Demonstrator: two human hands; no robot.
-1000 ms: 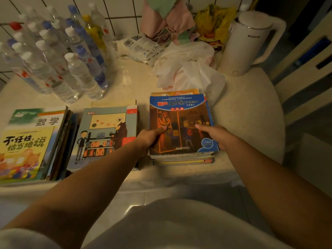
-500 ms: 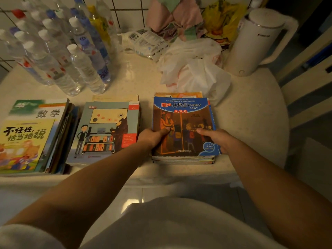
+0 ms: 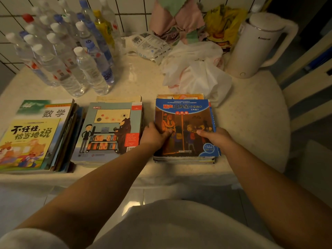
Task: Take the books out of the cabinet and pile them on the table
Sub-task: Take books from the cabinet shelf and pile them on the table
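Gripping the right book pile, both hands' fingers stay hidden.

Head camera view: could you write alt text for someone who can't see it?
Both hands, left and right, grip the right-hand book pile on a pale table. Two more piles lie to its left; water bottles and a white kettle stand behind.

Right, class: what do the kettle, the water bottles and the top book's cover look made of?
Kettle: probably matte white plastic, dull even surface. Water bottles: clear plastic, see-through with ribbed sides. Top book: printed paper or card cover, finish unclear.
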